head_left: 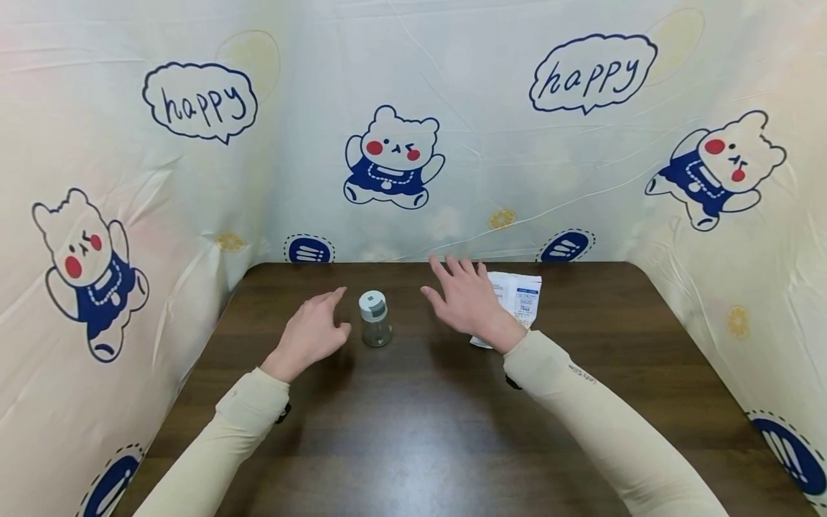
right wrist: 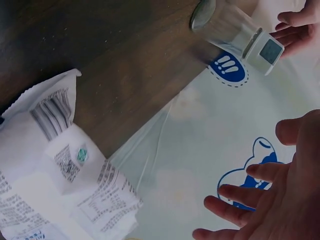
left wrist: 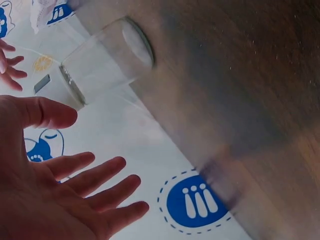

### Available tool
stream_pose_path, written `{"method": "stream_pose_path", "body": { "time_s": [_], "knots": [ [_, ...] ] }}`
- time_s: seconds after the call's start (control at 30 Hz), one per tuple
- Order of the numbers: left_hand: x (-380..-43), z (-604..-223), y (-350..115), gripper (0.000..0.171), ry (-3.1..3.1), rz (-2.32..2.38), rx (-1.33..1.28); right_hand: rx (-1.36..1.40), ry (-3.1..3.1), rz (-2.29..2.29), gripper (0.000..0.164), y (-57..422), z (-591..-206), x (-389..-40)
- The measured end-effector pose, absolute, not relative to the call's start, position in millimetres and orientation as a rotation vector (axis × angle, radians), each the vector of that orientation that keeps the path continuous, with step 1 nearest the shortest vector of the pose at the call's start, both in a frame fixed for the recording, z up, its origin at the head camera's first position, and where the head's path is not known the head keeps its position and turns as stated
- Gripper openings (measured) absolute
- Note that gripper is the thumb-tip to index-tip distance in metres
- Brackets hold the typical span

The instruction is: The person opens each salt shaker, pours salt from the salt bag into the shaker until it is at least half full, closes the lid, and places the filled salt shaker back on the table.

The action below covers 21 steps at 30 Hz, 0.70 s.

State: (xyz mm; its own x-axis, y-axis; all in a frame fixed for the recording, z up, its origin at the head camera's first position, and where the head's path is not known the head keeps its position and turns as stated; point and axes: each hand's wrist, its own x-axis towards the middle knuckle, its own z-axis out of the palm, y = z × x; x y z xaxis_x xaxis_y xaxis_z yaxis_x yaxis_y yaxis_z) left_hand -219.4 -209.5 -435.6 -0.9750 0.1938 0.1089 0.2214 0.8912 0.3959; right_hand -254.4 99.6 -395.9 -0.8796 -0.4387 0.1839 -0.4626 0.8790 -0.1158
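A clear glass jar (head_left: 376,332) with a pale lid stands upright on the dark wooden table, and it looks see-through in both wrist views. Just left of the jar is my left hand (head_left: 311,334), its fingers extended and its thumb apart from the glass. On the other side my right hand (head_left: 466,301) hovers with spread fingers, holding nothing. A white printed packet (head_left: 525,298) lies beside and partly behind the right hand. The right wrist view shows the packet's barcode and small print (right wrist: 75,170) away from the fingers.
The brown table (head_left: 388,445) ends at the back against a pale curtain (head_left: 478,172) printed with bears and "happy" bubbles. This curtain also hangs along the left and right sides.
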Motion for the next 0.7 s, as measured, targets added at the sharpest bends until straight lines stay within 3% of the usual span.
{"method": "stream_pose_path", "body": {
  "time_s": [0.7],
  "knots": [
    [-229.4,-465.3,-187.7,0.074,-3.007,-1.038,-0.399,0.753,-2.943,0.252,0.064,71.6,-397.8,-252.4]
  ]
}}
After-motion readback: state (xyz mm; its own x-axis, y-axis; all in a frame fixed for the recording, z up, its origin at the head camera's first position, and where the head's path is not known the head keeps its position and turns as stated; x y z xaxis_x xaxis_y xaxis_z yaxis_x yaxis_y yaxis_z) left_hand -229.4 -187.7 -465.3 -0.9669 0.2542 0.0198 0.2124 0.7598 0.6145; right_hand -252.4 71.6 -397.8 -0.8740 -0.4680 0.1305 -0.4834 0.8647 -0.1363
